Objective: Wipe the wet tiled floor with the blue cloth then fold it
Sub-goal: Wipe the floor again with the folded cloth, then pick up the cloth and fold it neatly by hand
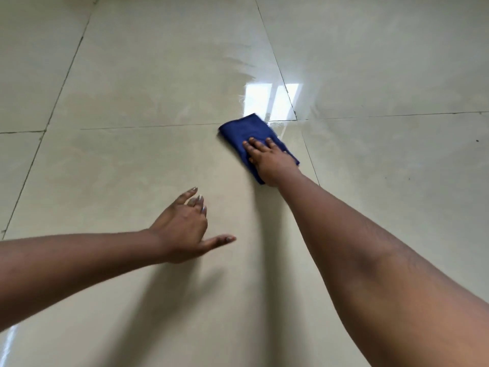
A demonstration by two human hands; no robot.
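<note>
One hand flat — blue cloth half-hidden

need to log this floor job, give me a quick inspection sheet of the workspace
surface: glossy beige tiled floor, wet sheen and streaks ahead of the cloth, bright window reflection there
job's things: blue cloth, bunched in layers, flat on the floor across a grout line
clutter: a few dark specks at far right
grippers: right hand pressed palm-down on the cloth; left hand open, holding nothing, over the floor
cables: nothing seen
surroundings: only floor in view
</note>
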